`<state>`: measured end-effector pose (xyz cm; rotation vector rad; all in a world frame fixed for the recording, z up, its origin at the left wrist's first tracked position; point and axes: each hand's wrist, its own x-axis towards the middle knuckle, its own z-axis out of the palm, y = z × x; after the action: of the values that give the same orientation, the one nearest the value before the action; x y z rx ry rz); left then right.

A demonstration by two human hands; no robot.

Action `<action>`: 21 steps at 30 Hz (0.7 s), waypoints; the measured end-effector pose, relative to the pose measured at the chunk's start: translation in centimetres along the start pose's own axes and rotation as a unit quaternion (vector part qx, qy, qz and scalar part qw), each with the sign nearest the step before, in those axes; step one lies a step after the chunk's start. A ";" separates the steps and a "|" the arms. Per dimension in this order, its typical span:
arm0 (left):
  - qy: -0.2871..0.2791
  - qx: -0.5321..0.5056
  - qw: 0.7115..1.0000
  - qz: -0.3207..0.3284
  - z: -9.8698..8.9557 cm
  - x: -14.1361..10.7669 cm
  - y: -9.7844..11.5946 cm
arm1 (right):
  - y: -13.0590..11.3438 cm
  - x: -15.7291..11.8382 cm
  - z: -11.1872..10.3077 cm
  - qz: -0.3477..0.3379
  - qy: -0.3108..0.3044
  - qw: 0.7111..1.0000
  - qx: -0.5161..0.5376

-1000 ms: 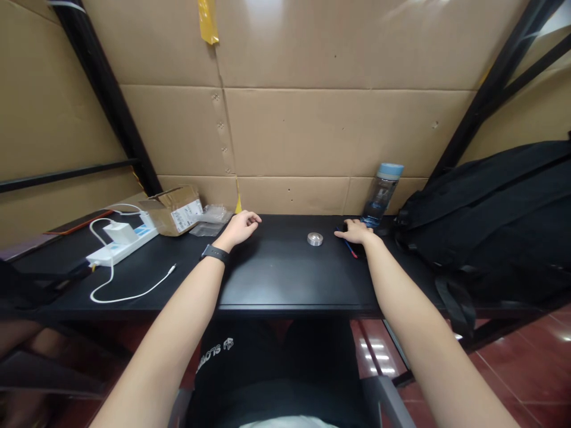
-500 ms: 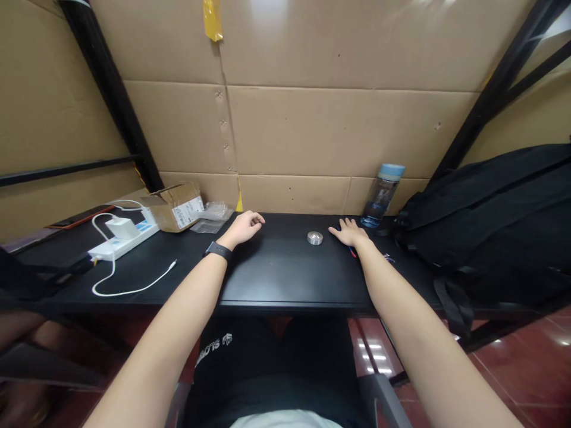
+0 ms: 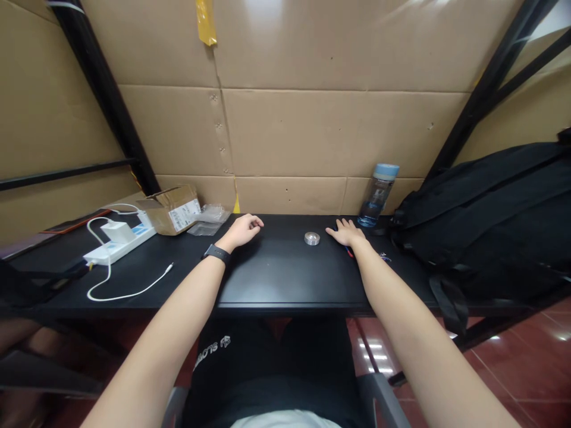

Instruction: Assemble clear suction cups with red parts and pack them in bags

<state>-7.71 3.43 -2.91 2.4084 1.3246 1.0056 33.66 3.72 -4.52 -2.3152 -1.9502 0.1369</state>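
Note:
My left hand (image 3: 244, 230) rests on its side on the black table (image 3: 276, 279), fingers loosely curled but apart, holding nothing. To the right of it, a small round clear-and-silver object (image 3: 311, 238) lies flat on the tabletop. My right hand (image 3: 347, 232) is palm down just right of that object, its fingers spread and not touching it. Under this palm, a red and blue item (image 3: 349, 252) peeks out; the rest of it is hidden. A water bottle (image 3: 377, 196) with a light blue lid stands behind my right hand.
At the left are a white power strip (image 3: 120, 245) with a plug and cable, an open cardboard box (image 3: 172, 211) and clear plastic packaging (image 3: 209, 219). A black backpack (image 3: 495, 220) fills the right side. Another person's limb (image 3: 22, 345) shows at the far left, below the table.
The whole view has shifted slightly, so everything sits a little further left. Both hands keep nearly the same pose and place on the table.

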 end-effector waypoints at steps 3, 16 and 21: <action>0.005 -0.003 1.000 0.001 0.1 0.1 0.1 | 0.0 0.0 0.0 -0.002 0.000 1.000 -0.003; 0.055 0.007 0.998 0.042 -0.1 0.2 0.6 | -0.1 -0.4 0.0 -0.017 0.040 0.999 0.004; 0.059 -0.002 0.997 0.044 0.0 0.2 0.6 | -1.2 -1.0 -0.8 -0.127 0.150 0.978 0.066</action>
<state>-7.25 3.25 -2.52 2.4584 1.2603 1.1881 32.39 2.89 -3.60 -1.8604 -1.9887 -0.0982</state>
